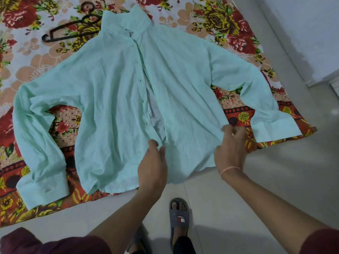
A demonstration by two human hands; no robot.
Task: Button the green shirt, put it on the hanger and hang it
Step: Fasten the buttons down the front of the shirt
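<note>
Pale green long-sleeved shirt (113,92) flat, front up, on red floral sheet (229,24). Placket unbuttoned, gaping toward hem. Left hand (153,162): fingers (153,143) narrow, pinching placket edge near hem. Right hand (231,149): fingers curled, gripping shirt's side edge. Hem overhangs sheet edge onto pale tiled floor (275,180). Black plastic hanger (73,24) beside collar, partly under shoulder.
</note>
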